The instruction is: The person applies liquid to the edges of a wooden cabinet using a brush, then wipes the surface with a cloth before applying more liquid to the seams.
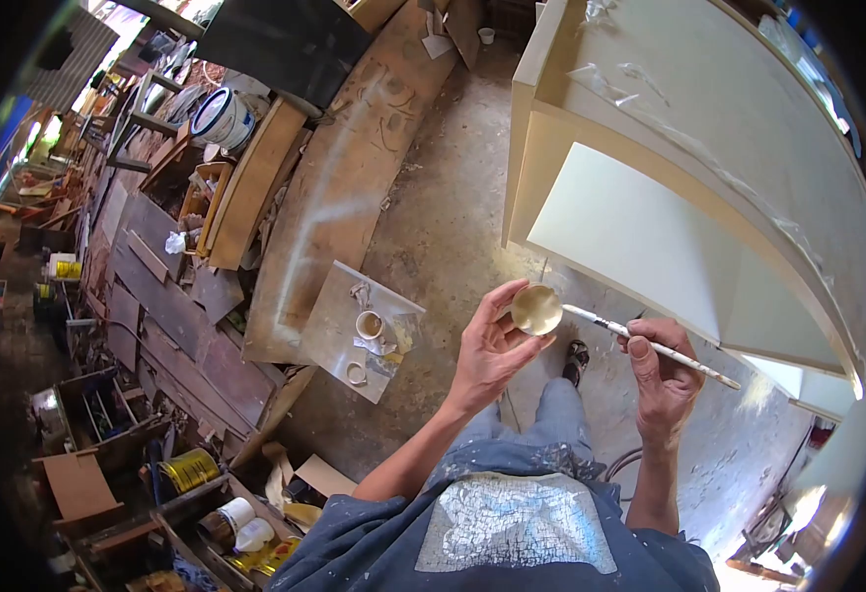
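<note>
My left hand (492,347) is closed round a small round cup (536,310), its thumb and fingers on the rim. Cream-coloured paint shows inside, and the cup is tilted so that its mouth faces me. Between the thumb and fingers of my right hand (666,383) is a slim paintbrush (612,327) with a white, paint-spotted handle. Its tip points left and sits right at the cup's edge. Beyond both hands, to the right, stands a large cream-coloured piece of furniture (524,187) with a pale white panel (630,232).
Left of my hands, a board (334,286) carries a paint-stained cup (370,325), a small ring-shaped item (356,374) and rags. A long wooden panel (354,158) lies behind it. Shelves and boxes at the left hold a white bucket (224,116) and a yellow can (190,471).
</note>
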`<state>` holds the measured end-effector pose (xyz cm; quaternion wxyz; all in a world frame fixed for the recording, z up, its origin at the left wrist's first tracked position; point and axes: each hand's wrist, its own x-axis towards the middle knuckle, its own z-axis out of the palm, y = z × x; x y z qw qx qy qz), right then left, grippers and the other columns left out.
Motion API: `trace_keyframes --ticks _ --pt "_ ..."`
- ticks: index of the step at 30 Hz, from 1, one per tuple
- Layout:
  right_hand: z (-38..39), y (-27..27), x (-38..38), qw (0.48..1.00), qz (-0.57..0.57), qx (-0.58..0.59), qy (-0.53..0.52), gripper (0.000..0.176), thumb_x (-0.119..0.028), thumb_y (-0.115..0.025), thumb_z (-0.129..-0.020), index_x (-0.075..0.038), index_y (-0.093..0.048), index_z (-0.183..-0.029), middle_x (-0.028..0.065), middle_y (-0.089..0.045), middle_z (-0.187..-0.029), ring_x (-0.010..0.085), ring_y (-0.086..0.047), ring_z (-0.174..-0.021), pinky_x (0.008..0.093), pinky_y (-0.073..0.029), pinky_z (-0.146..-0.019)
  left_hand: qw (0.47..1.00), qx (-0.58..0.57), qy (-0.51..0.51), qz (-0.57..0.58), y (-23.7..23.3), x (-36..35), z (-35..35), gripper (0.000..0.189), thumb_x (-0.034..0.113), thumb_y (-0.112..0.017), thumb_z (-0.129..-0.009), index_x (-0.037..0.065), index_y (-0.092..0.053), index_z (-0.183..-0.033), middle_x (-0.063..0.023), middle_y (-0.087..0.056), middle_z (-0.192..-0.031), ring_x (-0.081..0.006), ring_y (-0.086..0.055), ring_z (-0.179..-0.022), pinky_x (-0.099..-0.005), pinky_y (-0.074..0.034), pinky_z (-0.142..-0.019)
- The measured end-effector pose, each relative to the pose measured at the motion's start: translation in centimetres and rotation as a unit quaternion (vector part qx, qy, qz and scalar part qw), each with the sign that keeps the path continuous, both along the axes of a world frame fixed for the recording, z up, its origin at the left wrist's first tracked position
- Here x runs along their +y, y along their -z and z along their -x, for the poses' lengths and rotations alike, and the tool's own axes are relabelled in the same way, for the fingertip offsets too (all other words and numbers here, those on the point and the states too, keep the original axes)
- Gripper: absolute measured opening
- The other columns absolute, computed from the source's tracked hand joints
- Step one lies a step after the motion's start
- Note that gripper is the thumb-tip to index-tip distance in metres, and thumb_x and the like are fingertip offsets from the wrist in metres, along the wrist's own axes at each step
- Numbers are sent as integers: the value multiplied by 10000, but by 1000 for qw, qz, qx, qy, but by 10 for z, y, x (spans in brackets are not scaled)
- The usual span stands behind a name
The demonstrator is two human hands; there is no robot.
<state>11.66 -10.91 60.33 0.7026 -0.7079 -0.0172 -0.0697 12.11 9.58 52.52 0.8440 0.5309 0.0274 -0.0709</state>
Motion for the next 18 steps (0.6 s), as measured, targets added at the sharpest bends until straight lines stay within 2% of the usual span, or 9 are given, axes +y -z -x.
trace_keyframes --ticks 5,12,18 --pt "10 0 -10 999 14 1 32 130 -20 -714 -955 1 -689 -1081 83 -687 -1014 140 -654 -916 262 -530 -813 999 -9 37 -31 -6 -11 -5 708 -117 -731 -873 29 -409 -1486 -107 -487 -1474 -211 -537 -1331 -360 -510 -1102" --pt "9 17 -44 995 -51 62 54 140 -27 -727 -944 -2 -680 -1073 91 -693 -1006 141 -649 -902 258 -519 -807 997 5 49 -62 -13 -40 -25 709 -121 -741 -864 44 -416 -1472 -98 -493 -1468 -200 -534 -1326 -349 -494 -1109" --pt "1 16 -76 997 -12 11 70 115 -40 -710 -952 -5 -682 -1057 102 -692 -965 161 -655 -874 276 -518 -768 994 19 58 -90 -17 -66 -40 720 -103 -765 -855 62 -432 -1472 -78 -500 -1458 -198 -541 -1314 -356 -493 -1100"
